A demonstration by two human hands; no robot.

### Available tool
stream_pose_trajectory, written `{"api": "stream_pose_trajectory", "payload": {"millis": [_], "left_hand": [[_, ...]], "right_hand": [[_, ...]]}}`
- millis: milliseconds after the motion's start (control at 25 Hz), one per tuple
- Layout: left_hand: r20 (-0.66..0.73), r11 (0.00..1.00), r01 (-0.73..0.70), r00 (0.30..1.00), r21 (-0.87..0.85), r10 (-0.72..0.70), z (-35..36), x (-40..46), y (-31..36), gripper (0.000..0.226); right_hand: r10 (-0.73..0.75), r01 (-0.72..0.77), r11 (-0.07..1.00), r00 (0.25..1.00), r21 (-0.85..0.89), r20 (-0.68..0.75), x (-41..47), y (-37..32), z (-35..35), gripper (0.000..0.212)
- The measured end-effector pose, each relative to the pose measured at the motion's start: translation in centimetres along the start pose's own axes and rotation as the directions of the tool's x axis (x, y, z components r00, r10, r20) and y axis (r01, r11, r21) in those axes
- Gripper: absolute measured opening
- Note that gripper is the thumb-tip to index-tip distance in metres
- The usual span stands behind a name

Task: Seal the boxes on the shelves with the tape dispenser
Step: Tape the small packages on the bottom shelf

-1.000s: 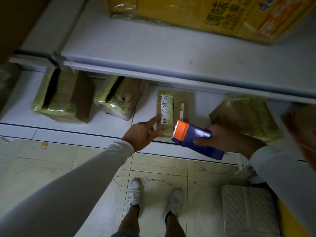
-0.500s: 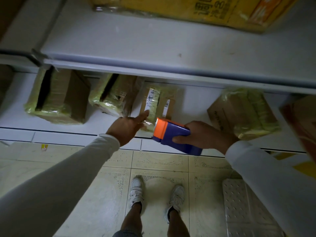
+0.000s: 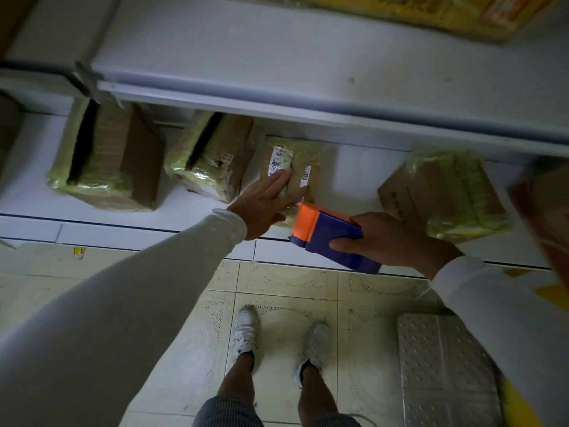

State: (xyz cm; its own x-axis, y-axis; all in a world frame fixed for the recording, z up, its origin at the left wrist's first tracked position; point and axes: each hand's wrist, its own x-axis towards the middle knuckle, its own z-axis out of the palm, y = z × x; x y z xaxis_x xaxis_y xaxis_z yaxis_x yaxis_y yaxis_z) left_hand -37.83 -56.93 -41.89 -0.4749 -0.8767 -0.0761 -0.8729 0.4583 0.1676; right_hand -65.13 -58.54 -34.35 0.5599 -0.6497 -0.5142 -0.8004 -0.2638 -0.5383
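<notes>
L hand (image 3: 267, 202) flat, fingers straight, pinning box (image 3: 294, 167) at 12; R hand (image 3: 397, 238) grips dispenser (image 3: 331, 241) — keep box steady, orange end down on seam, pull w/ even pressure.

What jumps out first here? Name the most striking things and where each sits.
The orange-and-purple plastic tape dispenser stands out first, gripped by the right hand at the front edge of the white lower shelf. Just left of it, the left hand lies flat with straight fingers on a small brown cardboard box with white barcode labels. Larger brown boxes wrapped in yellowish tape sit along the same shelf.
</notes>
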Motion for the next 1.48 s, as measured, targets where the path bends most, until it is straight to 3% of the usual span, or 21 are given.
{"api": "stream_pose_trajectory", "payload": {"millis": [160,400,560,760,960,1080,1200,1360,1480], "left_hand": [[0.015,1.000,-0.007,1.000,0.017,0.007,0.0,0.3,0.1,0.067],[-0.018,0.999,0.050,0.999,-0.022,-0.050,-0.2,0.3,0.9,0.067],[-0.074,0.998,0.061,0.995,0.011,-0.060,0.2,0.4,1.2,0.060],[-0.080,0.998,0.065,0.995,0.000,-0.064,0.8,0.4,1.2,0.057],[-0.080,0.992,0.121,0.989,-0.046,-0.125,0.1,0.2,1.8,0.071],[-0.119,0.936,0.339,0.929,-0.096,-0.349,-0.3,1.6,5.3,0.081],[-0.153,0.858,0.509,0.844,-0.072,-0.514,0.3,3.1,7.5,0.071],[-0.190,0.855,0.516,0.835,-0.057,-0.517,1.0,3.3,7.6,0.066],[-0.208,0.892,0.417,0.870,-0.171,-0.447,0.3,2.4,6.8,0.077]], "right_hand": [[0.109,-0.111,0.993,0.993,0.033,0.042,-4.0,3.1,-2.7,0.037],[0.223,-0.237,0.960,0.970,-0.152,-0.101,-2.9,3.3,-1.2,0.049],[0.244,-0.258,0.963,0.958,-0.077,-0.150,-1.0,2.4,0.3,0.042],[0.271,-0.351,0.868,0.927,-0.350,-0.258,1.8,1.0,2.6,0.045],[0.290,-0.354,0.921,0.902,-0.165,-0.319,1.0,0.6,2.8,0.047],[0.315,-0.358,0.930,0.894,-0.086,-0.319,-0.4,0.1,2.6,0.049],[0.326,-0.351,0.935,0.905,-0.045,-0.274,-2.2,0.8,2.9,0.048],[0.321,-0.321,0.946,0.906,0.046,-0.276,-3.2,1.6,3.4,0.047],[0.299,-0.294,0.954,0.909,0.063,-0.291,-3.6,1.5,3.1,0.048]]}}
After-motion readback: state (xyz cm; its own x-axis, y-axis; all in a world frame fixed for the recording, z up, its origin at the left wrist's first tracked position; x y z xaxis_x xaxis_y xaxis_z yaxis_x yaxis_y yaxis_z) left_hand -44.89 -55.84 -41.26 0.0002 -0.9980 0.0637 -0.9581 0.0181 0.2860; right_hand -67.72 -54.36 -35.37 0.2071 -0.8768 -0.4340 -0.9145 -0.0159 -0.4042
